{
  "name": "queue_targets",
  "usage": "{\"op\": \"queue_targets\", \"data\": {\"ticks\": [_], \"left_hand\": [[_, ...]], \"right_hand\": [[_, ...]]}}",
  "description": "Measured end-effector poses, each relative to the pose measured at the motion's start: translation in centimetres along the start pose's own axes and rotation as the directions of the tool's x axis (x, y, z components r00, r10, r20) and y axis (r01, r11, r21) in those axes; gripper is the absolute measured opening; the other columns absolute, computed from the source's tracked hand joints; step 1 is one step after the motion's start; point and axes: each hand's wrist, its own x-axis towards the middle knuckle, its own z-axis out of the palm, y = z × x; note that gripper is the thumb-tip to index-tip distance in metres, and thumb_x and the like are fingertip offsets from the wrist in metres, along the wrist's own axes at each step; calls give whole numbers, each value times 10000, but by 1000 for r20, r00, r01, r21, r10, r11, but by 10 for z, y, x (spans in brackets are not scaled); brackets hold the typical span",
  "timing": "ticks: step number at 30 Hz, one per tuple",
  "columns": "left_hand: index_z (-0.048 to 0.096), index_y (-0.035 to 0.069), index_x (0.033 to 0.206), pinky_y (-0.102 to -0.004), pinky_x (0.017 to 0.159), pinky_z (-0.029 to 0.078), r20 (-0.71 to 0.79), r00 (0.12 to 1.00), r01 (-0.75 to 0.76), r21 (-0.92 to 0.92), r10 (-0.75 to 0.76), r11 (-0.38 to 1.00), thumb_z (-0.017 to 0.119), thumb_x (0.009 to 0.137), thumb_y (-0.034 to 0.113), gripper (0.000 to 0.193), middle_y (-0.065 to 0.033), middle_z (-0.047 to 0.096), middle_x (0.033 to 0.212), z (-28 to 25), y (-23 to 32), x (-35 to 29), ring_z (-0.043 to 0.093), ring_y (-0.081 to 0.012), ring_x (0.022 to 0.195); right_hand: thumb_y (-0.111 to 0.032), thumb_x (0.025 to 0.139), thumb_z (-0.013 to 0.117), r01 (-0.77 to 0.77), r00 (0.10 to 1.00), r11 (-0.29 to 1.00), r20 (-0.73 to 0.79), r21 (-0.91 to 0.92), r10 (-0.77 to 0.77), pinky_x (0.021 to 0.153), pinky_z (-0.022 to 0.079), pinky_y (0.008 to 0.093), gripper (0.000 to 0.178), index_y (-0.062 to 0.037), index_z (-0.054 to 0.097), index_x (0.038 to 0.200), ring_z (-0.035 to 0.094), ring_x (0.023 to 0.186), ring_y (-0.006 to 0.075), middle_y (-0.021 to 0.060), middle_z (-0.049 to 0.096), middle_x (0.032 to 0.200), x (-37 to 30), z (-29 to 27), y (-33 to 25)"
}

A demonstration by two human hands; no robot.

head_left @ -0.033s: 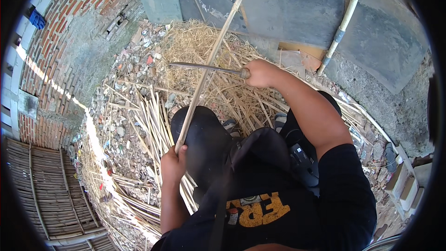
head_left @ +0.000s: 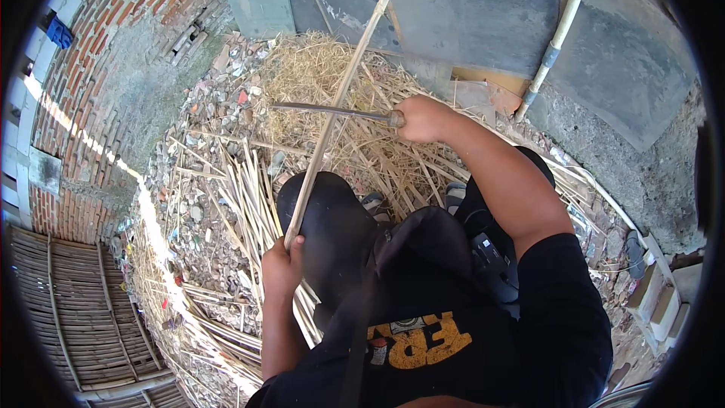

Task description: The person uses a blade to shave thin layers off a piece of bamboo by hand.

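A long, pale split bamboo strip [head_left: 349,79] slants up and away from my left hand [head_left: 283,266]. My left fingers and thumb are closed around its near end, beside my left knee. Farther out, my right hand [head_left: 420,119] grips the wooden handle of a long-bladed knife [head_left: 302,108]. Its dark, narrow blade points left and lies across the strip, about midway along it. Whether the edge touches or bites into the bamboo, I cannot tell.
Cut bamboo strips [head_left: 253,195] lie in a pile left of my legs. Straw-like shavings [head_left: 306,68] cover the rubble ground ahead. A brick wall [head_left: 106,60] stands at left, grey panels [head_left: 506,19] and a pale pipe [head_left: 563,30] at the far side, and a slatted bamboo panel [head_left: 75,302] at lower left.
The knife's blade has turned very slightly over the strip, and the strip's far end has shifted a touch. Both hands keep their grips.
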Motion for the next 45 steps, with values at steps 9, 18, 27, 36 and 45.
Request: {"op": "queue_targets", "data": {"ticks": [9, 18, 27, 36, 45], "left_hand": [[673, -36, 904, -488, 620, 506, -11, 999, -34, 59, 35, 998, 613, 971, 442, 486, -250, 633, 657, 3, 0, 4, 658, -446, 665], [657, -44, 873, -501, 610, 501, -20, 1000, -6, -54, 5, 998, 619, 969, 449, 503, -257, 627, 655, -2, 2, -3, 648, -454, 650], [643, -17, 837, -511, 608, 491, -22, 999, -43, 42, 44, 998, 610, 979, 418, 459, -249, 624, 654, -3, 7, 0, 641, -458, 656], [615, 7, 792, -517, 590, 488, 7, 1000, -14, 136, 13, 991, 626, 967, 420, 449, -237, 631, 658, -11, 4, -1, 640, -454, 647], [613, 14, 790, -529, 593, 481, 23, 998, -58, 173, 55, 983, 628, 963, 437, 457, -241, 632, 672, -13, 6, 4, 635, -462, 660]], "right_hand": [[-185, 757, 657, 1, 1000, 991, 24, -133, 2, 800, 547, 480, 287, -47, 720, 1001, 687, 907, 368, 207, 702, 937, 10, -7, 14], [-164, 786, 642, 47, 997, 978, -58, -201, -60, 820, 543, 480, 264, -52, 711, 1016, 685, 941, 364, 196, 705, 970, -6, 0, -7], [-164, 758, 658, -31, 1000, 990, -7, -134, 30, 829, 546, 471, 348, -81, 721, 1090, 689, 945, 355, 180, 716, 981, 2, -7, 10], [-122, 756, 629, 107, 994, 945, 43, -310, -99, 797, 555, 465, 254, -104, 725, 991, 692, 920, 351, 170, 719, 956, -1, 1, -14], [-155, 757, 634, -115, 981, 993, -163, -31, 108, 817, 545, 481, 290, -23, 713, 1002, 690, 903, 367, 218, 706, 933, 23, -3, 47]]}}
